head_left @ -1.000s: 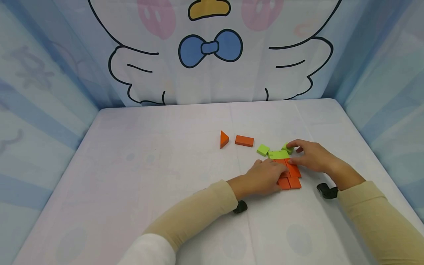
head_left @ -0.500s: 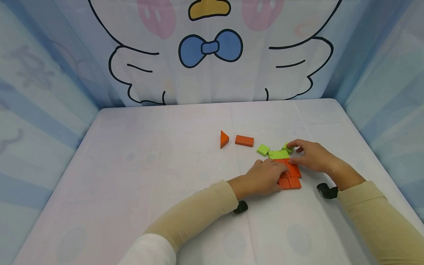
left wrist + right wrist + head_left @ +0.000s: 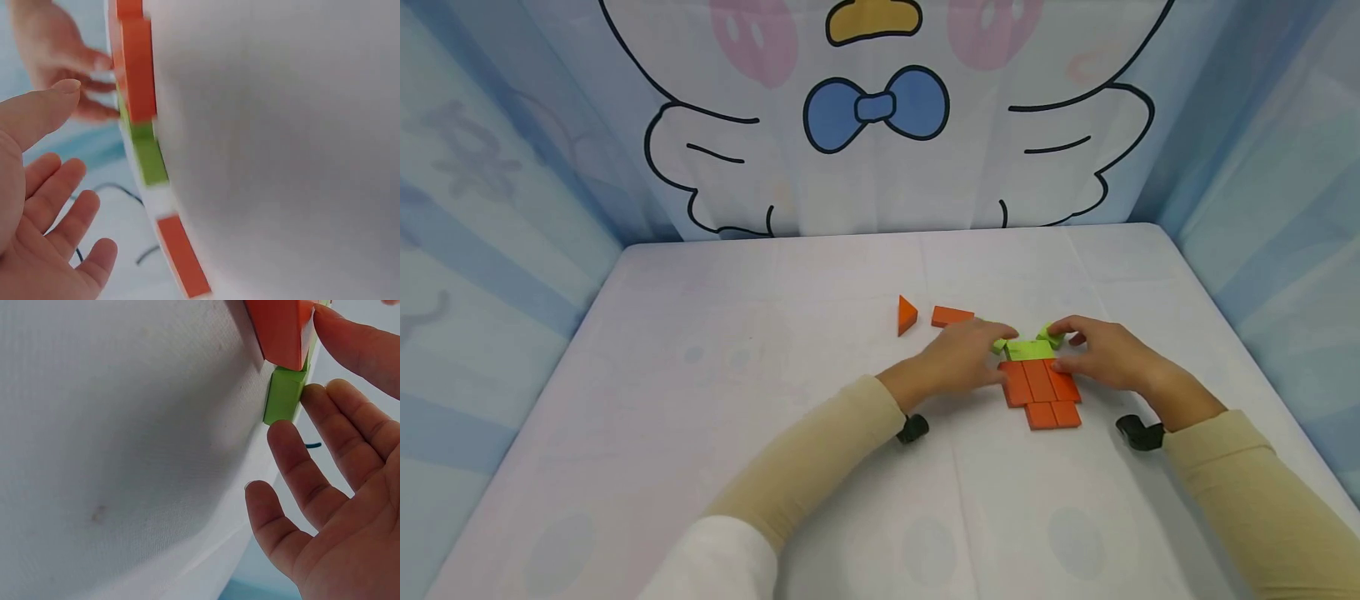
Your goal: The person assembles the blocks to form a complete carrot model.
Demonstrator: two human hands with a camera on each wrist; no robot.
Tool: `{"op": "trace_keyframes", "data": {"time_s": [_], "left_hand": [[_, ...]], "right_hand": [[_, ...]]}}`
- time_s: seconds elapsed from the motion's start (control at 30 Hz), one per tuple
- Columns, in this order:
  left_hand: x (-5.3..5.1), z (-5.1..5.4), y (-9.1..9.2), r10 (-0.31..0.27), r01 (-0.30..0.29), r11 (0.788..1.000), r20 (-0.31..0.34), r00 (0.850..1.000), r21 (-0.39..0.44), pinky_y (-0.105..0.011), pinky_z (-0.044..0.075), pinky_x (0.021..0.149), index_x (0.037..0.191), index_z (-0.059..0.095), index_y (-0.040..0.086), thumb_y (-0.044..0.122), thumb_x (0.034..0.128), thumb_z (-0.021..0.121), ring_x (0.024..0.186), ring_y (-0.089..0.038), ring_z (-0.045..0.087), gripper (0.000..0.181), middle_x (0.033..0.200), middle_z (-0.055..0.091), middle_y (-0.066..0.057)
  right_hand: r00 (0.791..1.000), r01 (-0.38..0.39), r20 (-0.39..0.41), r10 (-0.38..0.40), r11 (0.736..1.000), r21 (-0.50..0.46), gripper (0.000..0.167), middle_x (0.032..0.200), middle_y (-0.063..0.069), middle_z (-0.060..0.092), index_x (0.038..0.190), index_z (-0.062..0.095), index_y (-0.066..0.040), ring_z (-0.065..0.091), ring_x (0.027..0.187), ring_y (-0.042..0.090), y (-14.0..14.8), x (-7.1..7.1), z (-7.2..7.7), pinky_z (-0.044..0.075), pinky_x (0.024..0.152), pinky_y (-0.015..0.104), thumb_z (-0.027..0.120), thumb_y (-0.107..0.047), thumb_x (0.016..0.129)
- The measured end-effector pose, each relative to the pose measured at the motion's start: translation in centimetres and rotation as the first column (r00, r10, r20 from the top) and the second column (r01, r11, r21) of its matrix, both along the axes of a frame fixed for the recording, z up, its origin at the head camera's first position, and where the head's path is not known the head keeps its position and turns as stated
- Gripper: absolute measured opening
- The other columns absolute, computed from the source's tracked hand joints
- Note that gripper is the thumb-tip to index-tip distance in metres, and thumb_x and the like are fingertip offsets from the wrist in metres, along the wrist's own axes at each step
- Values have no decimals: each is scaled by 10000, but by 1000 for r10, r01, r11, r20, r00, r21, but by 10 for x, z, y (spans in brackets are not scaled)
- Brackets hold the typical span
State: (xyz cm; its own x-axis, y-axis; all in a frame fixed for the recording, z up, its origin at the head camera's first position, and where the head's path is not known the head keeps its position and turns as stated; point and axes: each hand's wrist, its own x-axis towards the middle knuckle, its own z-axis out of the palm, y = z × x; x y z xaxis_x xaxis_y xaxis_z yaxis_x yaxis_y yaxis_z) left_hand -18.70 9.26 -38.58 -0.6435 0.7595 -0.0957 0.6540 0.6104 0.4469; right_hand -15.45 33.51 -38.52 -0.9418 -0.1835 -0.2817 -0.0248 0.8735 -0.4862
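Note:
A group of orange blocks (image 3: 1030, 385) lies flat on the table, with a green oblong block (image 3: 1030, 351) along its far side. My right hand (image 3: 1108, 354) has fingertips on a green block (image 3: 1049, 337) at the far right corner, while its thumb touches the orange blocks. The right wrist view shows those fingers fairly straight against the green block (image 3: 285, 395). My left hand (image 3: 958, 357) is over a small green block (image 3: 998, 345), partly hiding it. In the left wrist view, this hand's thumb and fingers (image 3: 59, 212) are spread apart, holding nothing.
An orange triangular block (image 3: 907, 317) and an orange oblong block (image 3: 949, 316) lie at the back, left of the group; the left hand is close to the oblong one. A printed curtain (image 3: 880, 192) stands behind the white table (image 3: 737, 333).
My left hand has lifted off the orange blocks and moved left and back to the small green block, uncovering the orange group. My right hand stays where it was.

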Motion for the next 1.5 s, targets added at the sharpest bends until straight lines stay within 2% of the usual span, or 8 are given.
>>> {"op": "trace_keyframes", "data": {"time_s": [0.23,0.4,0.53,0.73,1.03,1.13,1.3,1.5], "left_hand": [[-36,-2,-16,131,-131,991,57,990,-2,-272,347,1094,1523,415,122,229,958,705,1330,-167,455,644,1478,492,-21],[-43,-6,-18,225,-215,970,81,971,-116,-299,325,1116,1537,372,85,204,977,674,1377,-187,417,648,1517,454,-45],[-43,-8,-20,250,-236,959,77,965,-158,-305,368,1088,1515,414,85,121,1003,608,1324,-188,468,548,1464,511,-54],[-38,-6,-26,248,-235,960,72,966,-154,-287,435,997,1403,573,143,48,1002,565,1129,-170,536,413,1295,620,-16],[-22,-11,-37,168,-156,977,75,983,-147,-257,443,950,1329,637,129,128,985,638,1057,-151,563,343,1201,656,13],[-14,-14,-39,154,-144,982,77,985,-124,-237,455,913,1318,630,111,145,968,667,1013,-138,570,353,1170,663,8],[2,-14,-41,141,-133,989,137,980,-63,-215,466,842,1295,616,82,131,943,689,944,-119,558,363,1122,649,-1],[32,-8,-38,19,-23,999,135,991,31,-176,451,804,1247,641,59,129,932,706,900,-98,547,329,1064,651,7]], "right_hand": [[1000,7,17,-7,1000,-3,561,1314,287,521,1394,490,-21,471,1181,470,-2,-2,3,432,953,619,705,-272,941],[1000,13,22,-12,1000,-8,566,1319,288,516,1399,489,-24,468,1183,471,-4,-1,3,439,949,613,706,-278,942],[1000,11,20,-11,1000,-7,571,1322,287,516,1400,489,-22,467,1186,472,-4,-1,2,441,949,611,710,-280,942],[1000,9,14,-9,1000,-6,571,1325,281,518,1395,491,-20,465,1191,473,-4,-1,3,431,954,619,711,-285,940],[999,23,23,-22,1000,-8,570,1323,291,510,1402,487,-26,463,1184,479,-3,0,0,450,936,611,705,-284,943],[1000,20,19,-20,1000,-5,569,1320,293,513,1398,489,-18,466,1181,482,-2,1,0,449,933,614,706,-278,941],[1000,12,16,-12,1000,1,574,1321,287,518,1393,489,-11,472,1179,479,-2,1,-1,443,938,617,712,-280,937],[1000,6,3,-6,1000,14,575,1317,281,524,1384,495,-9,479,1171,474,-2,0,0,443,937,616,720,-282,931]]}}
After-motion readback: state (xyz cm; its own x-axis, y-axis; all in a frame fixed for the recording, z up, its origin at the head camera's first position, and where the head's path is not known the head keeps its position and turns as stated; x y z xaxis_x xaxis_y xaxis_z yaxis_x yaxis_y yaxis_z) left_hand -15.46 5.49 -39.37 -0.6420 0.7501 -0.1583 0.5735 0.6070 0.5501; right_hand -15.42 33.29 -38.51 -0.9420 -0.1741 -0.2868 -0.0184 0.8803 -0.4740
